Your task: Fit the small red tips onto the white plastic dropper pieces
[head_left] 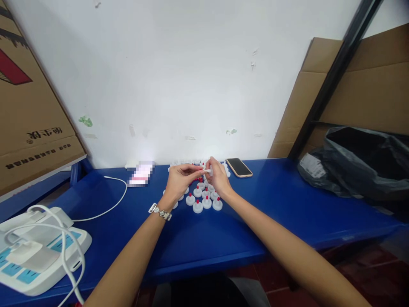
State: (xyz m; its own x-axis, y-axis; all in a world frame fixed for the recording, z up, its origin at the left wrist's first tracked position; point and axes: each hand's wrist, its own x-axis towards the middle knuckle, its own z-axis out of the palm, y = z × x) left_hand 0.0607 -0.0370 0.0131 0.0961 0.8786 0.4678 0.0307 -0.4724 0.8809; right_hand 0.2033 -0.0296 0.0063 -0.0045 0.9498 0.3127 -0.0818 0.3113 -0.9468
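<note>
A power strip (83, 244) lies on the blue counter (198, 238); next, the left hand's (178, 181) grip pinches the tip of a white cap (209, 171) over red-tipped caps (197, 207); the right hand's (219, 177) grip clasps its base; beyond, a phone (239, 167).

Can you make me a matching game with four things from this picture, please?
Things
1. white round plastic caps with red tips
2. silver-coloured metal bracelet
3. flat phone with a black screen
4. white plastic power strip with blue panels

Places
A. on the blue table, just right of the right hand
B. grouped around the right hand and left hand
C. lower left corner of the picture
D. around the left wrist

Pairs: 1-B, 2-D, 3-A, 4-C
</note>
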